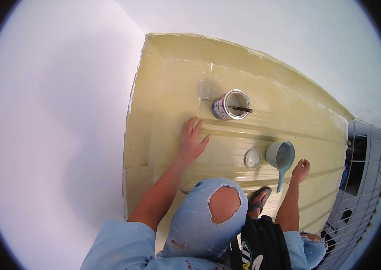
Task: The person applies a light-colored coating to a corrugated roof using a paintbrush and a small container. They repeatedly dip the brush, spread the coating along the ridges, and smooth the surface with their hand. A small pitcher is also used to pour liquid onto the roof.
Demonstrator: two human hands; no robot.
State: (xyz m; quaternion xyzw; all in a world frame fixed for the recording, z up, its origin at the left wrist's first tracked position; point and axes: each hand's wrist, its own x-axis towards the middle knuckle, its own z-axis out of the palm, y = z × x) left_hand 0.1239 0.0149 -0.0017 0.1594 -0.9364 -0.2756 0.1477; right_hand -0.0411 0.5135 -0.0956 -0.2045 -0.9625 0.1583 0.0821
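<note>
My left hand [192, 138] has its fingers spread and holds nothing; it hovers over or rests on the yellowish ribbed sheet surface [172, 96], I cannot tell which. Beyond it, to the right, stands an opened paint can [219, 108] with a dark-handled tool [243, 109] leaning in its mouth. My right hand [301, 171] is closed, its fingertips bunched together; whatever they hold, if anything, is too small to make out. Just left of that hand sits a grey-blue plastic dipper [280, 155], its handle pointing towards me. A round metal lid [253, 158] lies beside the dipper.
A white wall [64, 112] rises on the left and another white wall [262, 22] along the far side. At the right edge runs a metal wire grille [357, 198]. My bent knee [224, 204], a sandalled foot [259, 202] and a black bag [265, 243] fill the near side.
</note>
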